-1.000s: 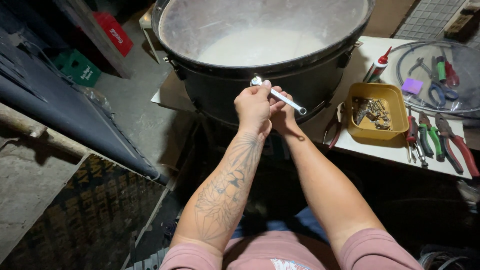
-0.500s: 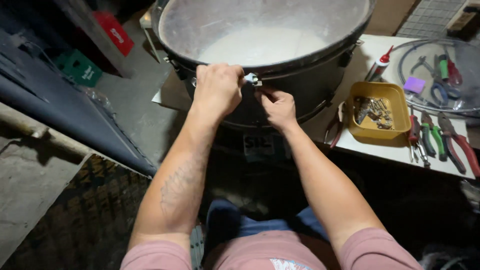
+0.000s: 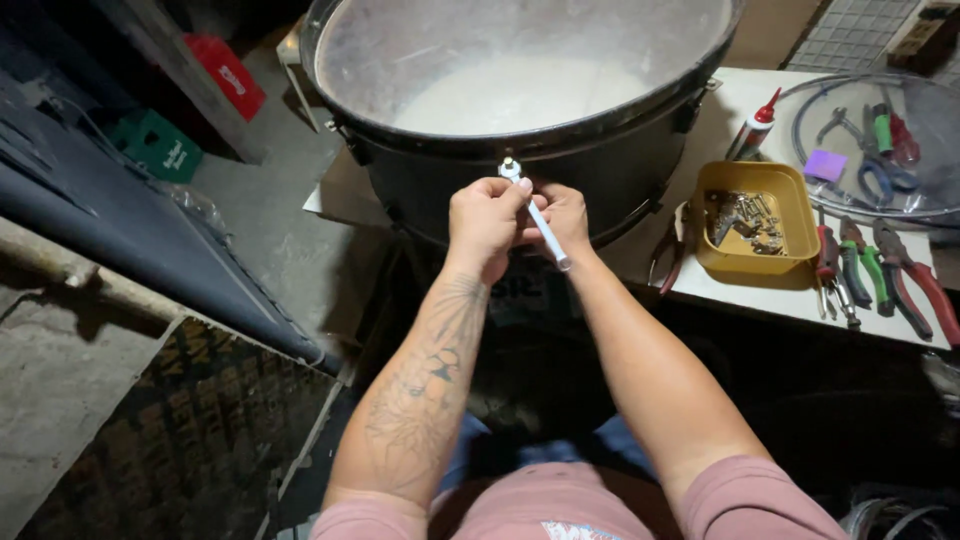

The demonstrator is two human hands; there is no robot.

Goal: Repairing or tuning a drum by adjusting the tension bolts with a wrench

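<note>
A large black drum (image 3: 620, 170) with a pale translucent head stands in front of me. A small silver wrench (image 3: 537, 212) sits on a fitting at the drum's near rim, its handle pointing down toward me. My left hand (image 3: 485, 222) is closed around the wrench near its head. My right hand (image 3: 562, 215) presses against the left one and touches the handle from the right. Both hands sit close to the drum's black shell.
A white table (image 3: 770, 290) to the right carries a yellow tray (image 3: 757, 222) of metal parts, several pliers (image 3: 880, 270), a red-tipped bottle (image 3: 752, 128) and a clear round lid with tools. A red box (image 3: 232, 78) and a green box (image 3: 155, 148) lie on the floor at left.
The wrench handle has swung from pointing right to pointing down toward me. My left hand lifted to the rim, then dropped back onto the wrench.
</note>
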